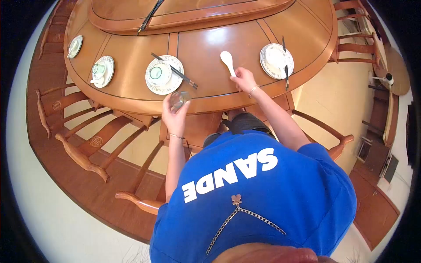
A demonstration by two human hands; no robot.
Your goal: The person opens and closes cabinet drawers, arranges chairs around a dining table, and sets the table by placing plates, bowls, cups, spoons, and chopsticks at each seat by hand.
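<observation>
My left hand point(175, 113) is closed around a small clear glass point(178, 100) at the table's near edge. A white soup spoon point(227, 61) has its handle between the fingers of my right hand point(244, 80), its bowl pointing away from me over the wood. Just beyond my left hand lies a patterned plate point(165, 88) bearing a bowl with a greenish glass point(155, 72) in it. Dark chopsticks point(186, 79) rest across that plate. To the right of my right hand, another patterned plate point(263, 63) carries a white bowl point(275, 56), a spoon and chopsticks point(287, 79).
More place settings stand to the left, on a plate point(109, 72) and a farther plate point(79, 44). Several black chopsticks point(150, 16) lie on the raised centre of the table point(206, 90). Wooden chairs point(94, 141) line the left side, and another chair point(342, 139) stands at right.
</observation>
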